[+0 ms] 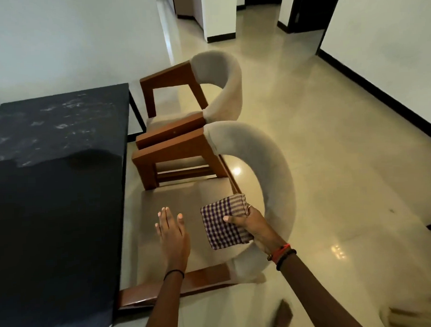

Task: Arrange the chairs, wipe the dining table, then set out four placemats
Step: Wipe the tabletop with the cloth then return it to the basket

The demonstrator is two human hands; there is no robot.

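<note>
The right hand [254, 225] grips a folded purple-checked cloth [224, 221] over the near chair [235, 187], just beside its padded curved back. The left hand [171, 234] hovers flat and empty, fingers spread, above the seat. A second chair [207, 95] stands beyond it, both along the dark counter [55, 156]'s right edge.

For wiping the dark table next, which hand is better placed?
The right hand, in my judgement: it already holds the folded checked cloth over the near chair. The left hand is open and empty, though nearer the dining table.
</note>
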